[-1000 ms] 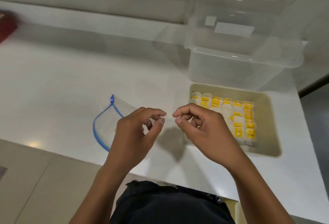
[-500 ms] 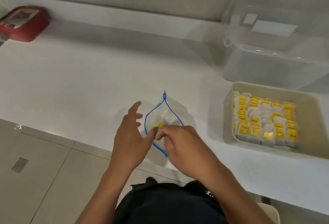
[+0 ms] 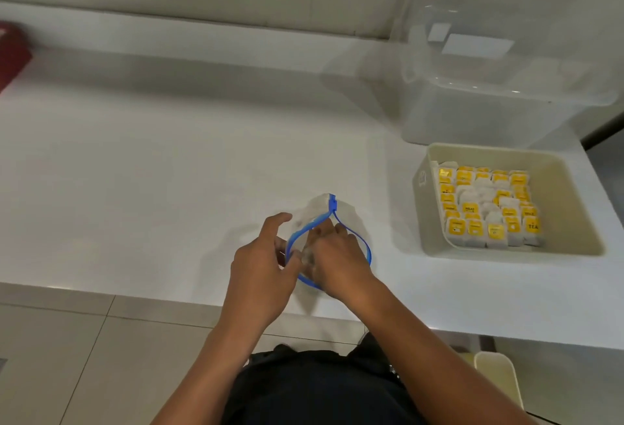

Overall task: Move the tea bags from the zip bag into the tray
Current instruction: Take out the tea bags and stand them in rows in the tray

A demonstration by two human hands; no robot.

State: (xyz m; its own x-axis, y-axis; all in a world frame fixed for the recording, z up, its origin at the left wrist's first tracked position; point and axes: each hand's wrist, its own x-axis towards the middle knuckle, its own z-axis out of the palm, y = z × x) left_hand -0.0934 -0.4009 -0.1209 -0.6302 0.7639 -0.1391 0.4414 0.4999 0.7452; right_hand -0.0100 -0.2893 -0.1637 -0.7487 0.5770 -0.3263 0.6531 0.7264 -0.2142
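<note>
A clear zip bag (image 3: 347, 214) with a blue rim lies gaping on the white counter (image 3: 169, 171) near its front edge. My left hand (image 3: 260, 272) pinches the bag's left rim between thumb and fingers, with the index finger raised. My right hand (image 3: 337, 255) reaches into the mouth of the bag, fingers curled downward. What those fingers hold is hidden. To the right stands a beige tray (image 3: 570, 208) packed with several rows of yellow-tagged tea bags (image 3: 486, 208).
A clear plastic storage box (image 3: 489, 93) stands behind the tray against the wall. A red object (image 3: 11, 53) lies at the far left edge. The counter's front edge runs just below my hands. A pale bin (image 3: 496, 377) sits on the floor at lower right.
Both hands came down from mid-air to the zip bag. The left hand took hold of the rim, and the right hand went from the bag's mouth deeper inside.
</note>
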